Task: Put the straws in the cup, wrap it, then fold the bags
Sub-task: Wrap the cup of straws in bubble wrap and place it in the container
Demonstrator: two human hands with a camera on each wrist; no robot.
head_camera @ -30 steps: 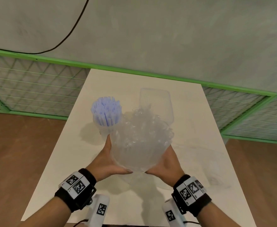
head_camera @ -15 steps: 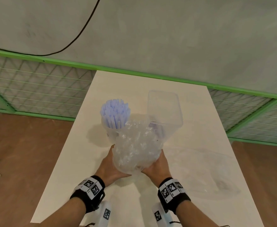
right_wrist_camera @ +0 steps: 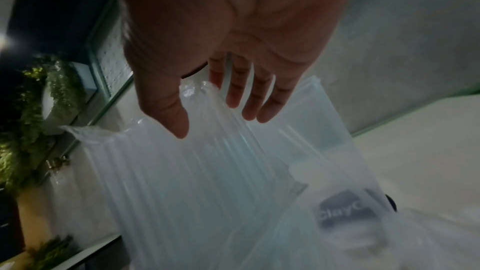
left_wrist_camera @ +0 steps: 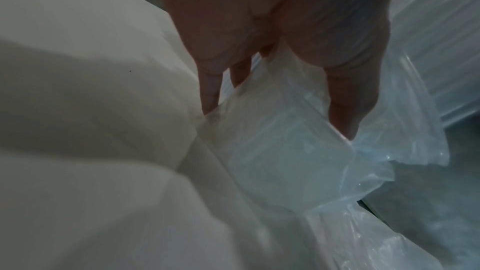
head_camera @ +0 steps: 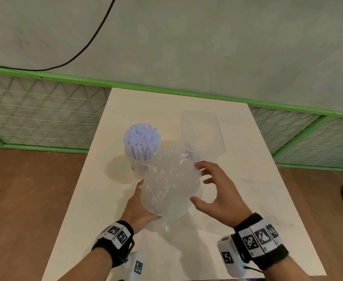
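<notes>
Table (head_camera: 258,189): white, long, holds everything listed.

Bubble wrap (head_camera: 169,185): a clear, crumpled sheet bunched upright in front of me at mid-table, against the cup's near side. I judge it very light, soft and springy, slippery on its smooth face; best taken at the edges, low down, so it does not unroll.

Plastic tub (head_camera: 202,134): clear, empty as far as I can tell, just behind the wrap.

Cup (head_camera: 137,167): clear, upright, left of the tub, touching the wrap. Likely thin-walled and easy to tip.

Straws (head_camera: 141,139): pale blue bundle standing in the cup.

My left hand (head_camera: 137,207): thumb and fingers pinching the wrap's lower left edge.

My right hand (head_camera: 217,191): fingers spread, holding nothing, just beside the wrap's right side.
</notes>
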